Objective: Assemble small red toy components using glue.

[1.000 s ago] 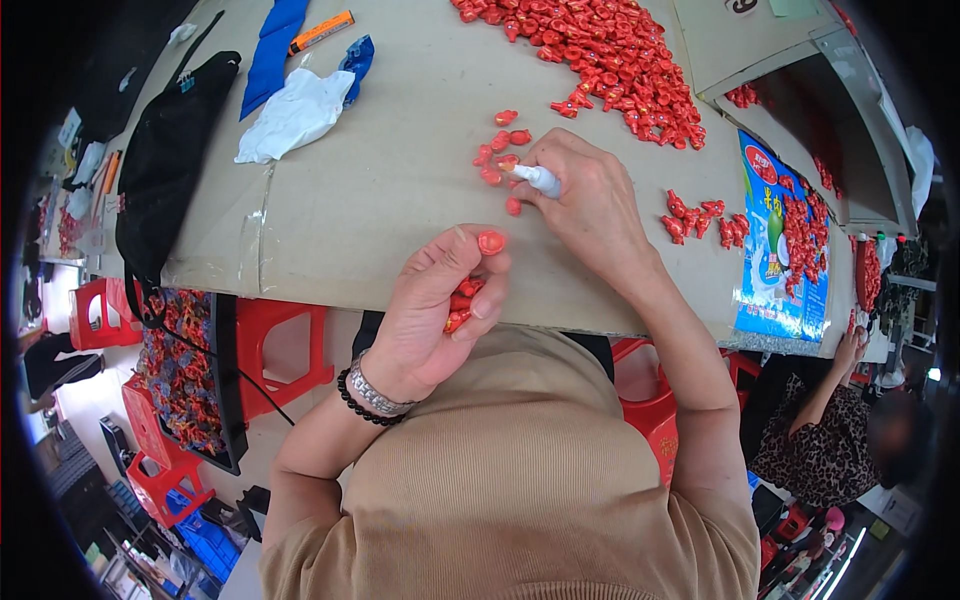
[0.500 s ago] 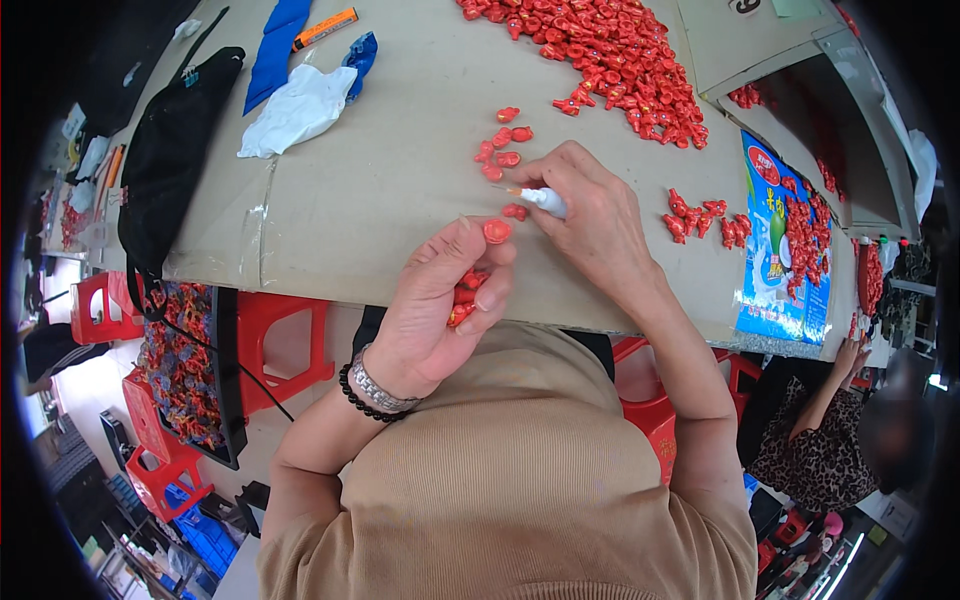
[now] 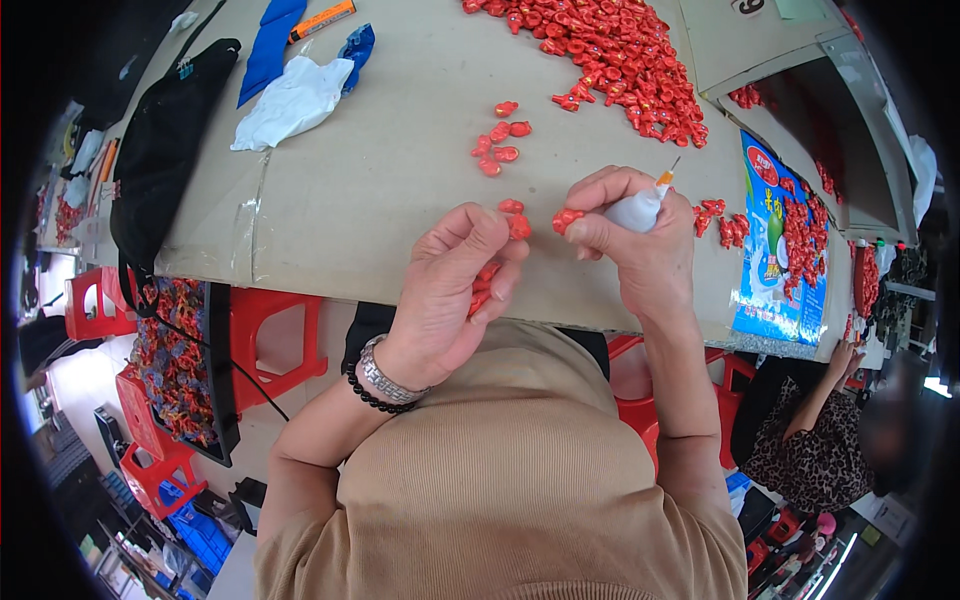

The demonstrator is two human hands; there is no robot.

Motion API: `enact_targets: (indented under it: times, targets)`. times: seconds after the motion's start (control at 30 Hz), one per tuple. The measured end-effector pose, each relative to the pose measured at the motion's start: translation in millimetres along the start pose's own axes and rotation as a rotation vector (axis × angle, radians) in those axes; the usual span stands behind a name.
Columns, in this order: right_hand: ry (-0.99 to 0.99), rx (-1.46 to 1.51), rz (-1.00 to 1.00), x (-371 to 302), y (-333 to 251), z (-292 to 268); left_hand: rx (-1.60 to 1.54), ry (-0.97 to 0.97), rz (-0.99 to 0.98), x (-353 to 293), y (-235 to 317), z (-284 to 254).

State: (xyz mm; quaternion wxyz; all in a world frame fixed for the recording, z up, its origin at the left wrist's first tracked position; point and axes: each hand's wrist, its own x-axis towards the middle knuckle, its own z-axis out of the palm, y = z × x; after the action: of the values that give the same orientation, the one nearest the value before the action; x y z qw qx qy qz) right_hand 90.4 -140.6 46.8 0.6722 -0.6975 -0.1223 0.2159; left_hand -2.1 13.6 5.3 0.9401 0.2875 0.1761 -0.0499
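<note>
My left hand (image 3: 450, 275) is closed, pinching a small red plastic piece (image 3: 518, 227) between thumb and fingertip. More red pieces (image 3: 484, 288) lie in its curled fingers. Just beyond that pinch, a loose red piece (image 3: 511, 206) shows on the table. My right hand (image 3: 640, 235), a little way to the right, grips a white squeeze bottle (image 3: 637, 211) whose needle tip points up and away. The same hand's thumb and forefinger hold another red piece (image 3: 567, 220), apart from the left hand's one. Several loose red pieces (image 3: 495, 150) lie farther off on the tabletop (image 3: 370, 200).
A large heap of red pieces (image 3: 630, 70) covers the far right. Joined red figures (image 3: 733, 231) lie near a blue printed sheet (image 3: 775, 290). White tissue (image 3: 295, 105), an orange tube (image 3: 322, 20) and a black cloth item (image 3: 170, 160) are at left. Another person (image 3: 815, 440) sits at right.
My right hand has moved right, and its bottle now tips away from the left hand. A red piece now shows between its thumb and forefinger. The left hand's pinched piece has turned.
</note>
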Motion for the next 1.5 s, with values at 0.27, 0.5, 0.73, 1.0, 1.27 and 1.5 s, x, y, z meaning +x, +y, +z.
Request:
enact_targets:
  times: [0.27, 0.5, 0.73, 1.0, 1.27, 1.5]
  targets:
    - [0.018, -0.183, -0.246, -5.2, 8.3, 11.2, 0.059, 0.000, 0.028, 0.7, -4.0, 1.0]
    - [-0.032, -0.056, -0.122, -5.3, 11.1, 10.7, 0.088, -0.014, -0.002, -0.1, -1.8, -0.8]
    - [-0.016, -0.021, -0.216, -5.5, 25.9, 14.2, 0.052, -0.015, -0.060, -1.0, 2.3, -0.9]
    - [-0.034, 0.061, -0.147, -6.7, 31.3, 16.7, 0.036, -0.013, -0.077, -2.1, 1.5, -2.4]
    - [-0.089, -0.110, -0.354, -4.1, 36.6, 10.3, 0.102, -0.050, -0.019, 0.1, -1.6, -2.1]
    - [-0.042, -0.134, -0.433, -3.9, 46.3, 5.1, 0.220, -0.040, 0.118, 3.7, -13.2, -0.6]
